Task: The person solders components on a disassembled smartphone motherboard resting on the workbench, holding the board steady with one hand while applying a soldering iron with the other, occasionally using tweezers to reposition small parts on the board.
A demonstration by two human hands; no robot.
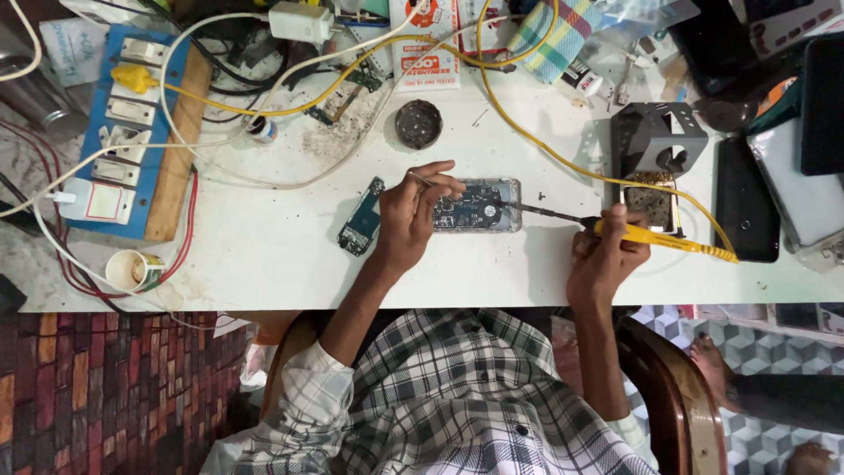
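With your right hand (607, 255) clenched on the yellow soldering iron (655, 236) and left fingers (440, 180) pinching thin wire over the opened phone (479, 207) mid-frame on the counter (264, 255), a slip could scorch neighbouring parts.

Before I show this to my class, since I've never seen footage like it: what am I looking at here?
The one picture comes from a camera worn on a person's head, looking down at their own two bare hands over a white table. The left hand pinches thin tweezers over an opened phone with its circuit board showing. The right hand grips a yellow soldering iron, its tip reaching to the phone. A small loose circuit board lies beside the phone. Further back sit a blue switch board, a grey iron stand and tangled cables.
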